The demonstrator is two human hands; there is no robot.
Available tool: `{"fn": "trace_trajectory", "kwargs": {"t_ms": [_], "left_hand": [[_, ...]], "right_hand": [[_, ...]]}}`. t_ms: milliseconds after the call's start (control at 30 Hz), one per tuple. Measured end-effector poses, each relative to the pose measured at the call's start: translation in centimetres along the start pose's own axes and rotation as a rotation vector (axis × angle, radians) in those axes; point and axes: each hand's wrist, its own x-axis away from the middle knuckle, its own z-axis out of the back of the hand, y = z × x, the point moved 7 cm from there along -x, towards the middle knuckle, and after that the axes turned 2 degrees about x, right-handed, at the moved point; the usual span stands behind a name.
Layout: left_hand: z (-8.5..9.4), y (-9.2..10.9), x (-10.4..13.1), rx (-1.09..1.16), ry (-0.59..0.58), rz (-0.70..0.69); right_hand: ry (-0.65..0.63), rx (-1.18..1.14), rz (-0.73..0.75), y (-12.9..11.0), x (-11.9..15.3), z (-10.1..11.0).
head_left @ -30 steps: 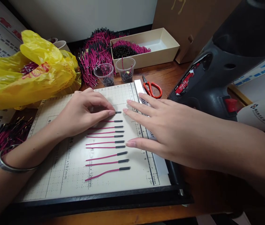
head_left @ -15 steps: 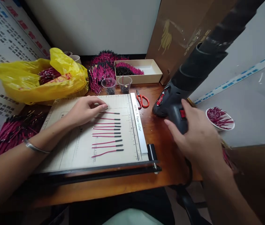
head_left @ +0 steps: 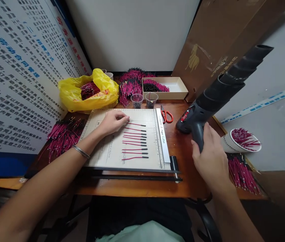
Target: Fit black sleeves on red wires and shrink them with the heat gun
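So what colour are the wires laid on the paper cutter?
The wires are magenta with black sleeves on one end, best in the head view.

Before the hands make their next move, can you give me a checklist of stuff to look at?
1. Right hand on the handle of the black blower: ok.
2. Nozzle pointing away from the wires: ok, it tilts up and to the right.
3. Blower switched off: cannot tell.
4. Wires laid out on the paper cutter: ok, roughly in a row.
5. Left hand well away from the wires: not ok, its fingertips are at the top one.
6. Red-handled snips off to the side: ok.
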Motion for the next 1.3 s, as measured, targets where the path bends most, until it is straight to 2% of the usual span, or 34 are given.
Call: {"fn": "trace_trajectory", "kwargs": {"t_ms": [267, 633, 833, 1067, 1167, 1233, 1267, 1300], "left_hand": [[0.2, -0.4, 0.5, 0.016, 0.001, 0.021], [-0.1, -0.6, 0.6, 0.031, -0.018, 0.035], [0.0, -0.3, 0.7, 0.071, -0.013, 0.017], [0.4, -0.9, 0.6, 0.124, 0.084, 0.033], [0.7, -1.5, 0.6, 0.138, 0.149, 0.054], [0.9, -1.9, 0.7, 0.146, 0.188, 0.07], [1.0, -2.0, 0.7, 0.15, 0.202, 0.078], [1.0, -2.1, 0.7, 0.155, 0.211, 0.086]], "right_hand": [[0.071, -0.004, 0.021, 0.6, 0.4, -0.3], [-0.006, 0.018, -0.035, 0.6, 0.1, -0.5], [0.026, 0.024, -0.002, 0.5, 0.2, -0.4], [0.059, -0.013, -0.028, 1.4, 0.2, -1.1], [0.084, -0.021, -0.036, 1.1, 0.1, -0.7], [0.141, -0.26, -0.13, 1.0, -0.1, 0.1], [0.166, -0.464, -0.205, 1.1, -0.4, 0.3], [0.181, -0.791, -0.321, 1.3, -0.7, 0.0]]}}
